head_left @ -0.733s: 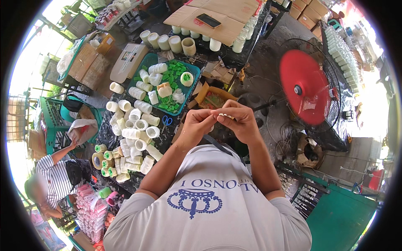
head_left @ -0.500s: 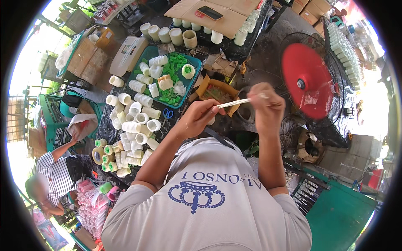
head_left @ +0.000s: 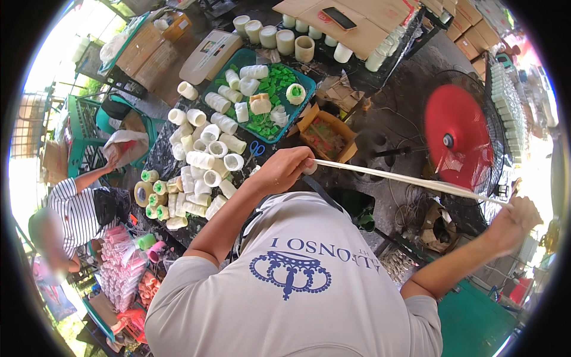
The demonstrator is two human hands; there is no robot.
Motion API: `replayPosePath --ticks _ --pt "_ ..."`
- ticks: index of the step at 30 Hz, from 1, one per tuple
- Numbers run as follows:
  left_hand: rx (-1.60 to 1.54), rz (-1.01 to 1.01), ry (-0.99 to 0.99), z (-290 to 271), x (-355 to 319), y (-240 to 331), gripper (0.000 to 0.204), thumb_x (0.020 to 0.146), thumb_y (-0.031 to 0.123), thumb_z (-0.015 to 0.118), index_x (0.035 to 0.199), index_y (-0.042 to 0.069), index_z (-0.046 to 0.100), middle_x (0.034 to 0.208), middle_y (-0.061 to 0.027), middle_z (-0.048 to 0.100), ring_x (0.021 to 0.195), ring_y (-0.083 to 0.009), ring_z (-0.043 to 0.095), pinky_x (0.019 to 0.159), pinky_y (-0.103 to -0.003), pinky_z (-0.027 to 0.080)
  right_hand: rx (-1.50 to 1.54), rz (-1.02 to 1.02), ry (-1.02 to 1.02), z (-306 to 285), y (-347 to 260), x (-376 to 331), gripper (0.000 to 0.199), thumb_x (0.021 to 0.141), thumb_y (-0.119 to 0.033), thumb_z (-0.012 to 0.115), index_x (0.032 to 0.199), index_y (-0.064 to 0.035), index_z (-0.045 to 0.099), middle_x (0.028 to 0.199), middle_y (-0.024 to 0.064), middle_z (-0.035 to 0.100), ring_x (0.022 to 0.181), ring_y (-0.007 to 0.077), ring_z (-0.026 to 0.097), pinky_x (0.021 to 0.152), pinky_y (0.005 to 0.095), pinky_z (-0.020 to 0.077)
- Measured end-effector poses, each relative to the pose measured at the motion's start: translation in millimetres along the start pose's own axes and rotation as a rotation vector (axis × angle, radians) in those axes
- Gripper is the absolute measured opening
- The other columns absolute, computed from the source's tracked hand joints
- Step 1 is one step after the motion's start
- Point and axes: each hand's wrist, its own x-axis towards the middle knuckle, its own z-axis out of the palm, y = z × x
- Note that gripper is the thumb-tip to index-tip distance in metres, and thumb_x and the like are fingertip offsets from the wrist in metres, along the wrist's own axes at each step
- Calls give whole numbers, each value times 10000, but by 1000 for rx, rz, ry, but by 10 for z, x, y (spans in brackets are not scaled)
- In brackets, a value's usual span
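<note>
1. Well, the left hand (head_left: 284, 166) has its fingers pinched tight on one end of a pale strip (head_left: 410, 179).
2. The right hand (head_left: 514, 223) is well apart from it, out to the right and lower — it is blurry, but its fingers look closed on the other end.
3. So the pale strip is between the fingers of both hands, in a straight line that slopes down to the right.
4. Up and to the right of the left fingers, near them, is an open brown box (head_left: 349, 147) with red and green scraps (head_left: 324, 134) in it.
5. Up and to the left of those fingers are blue scissors (head_left: 256, 149).
6. Farther left of them is a heap of white tubes (head_left: 200, 159).
7. Above the left fingers, past the scissors, is a blue tray (head_left: 297, 113) with green bits (head_left: 276, 74) and more tubes.
8. Above the right fingers is a big fan (head_left: 458, 125) — it looks red.
9. Far above the left fingers, a black phone (head_left: 339, 18) lies on flat cardboard (head_left: 369, 27).
10. Far left of all the fingers is a person in a striped shirt (head_left: 89, 205).
</note>
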Motion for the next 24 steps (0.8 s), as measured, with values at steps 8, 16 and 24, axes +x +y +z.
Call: replayPosePath --ticks 8,16,24 --pt "-94 -165 -183 -170 19 -238 273 1079 245 523 932 20 569 739 -111 524 690 -244 500 657 -379 423 -381 -246 329 -943 -1692 -16 466 1024 -289 595 651 -133 364 620 -13 311 595 135 311 599 307 300" --pt "-565 -332 -445 -290 25 -718 425 1135 384 419 828 101 499 748 73 444 689 -48 380 620 -232 333 -405 -356 360 -1675 -2837 -353 397 989 -110 551 646 -148 354 567 -28 257 541 129 276 586 311 297" --pt "-586 -309 -404 -159 114 -621 354 1132 326 438 1060 40 634 888 27 563 812 -58 505 716 -224 417 -463 -302 370 -1212 -2625 -404 393 896 -43 574 608 -145 327 632 7 304 603 137 300 605 314 283"
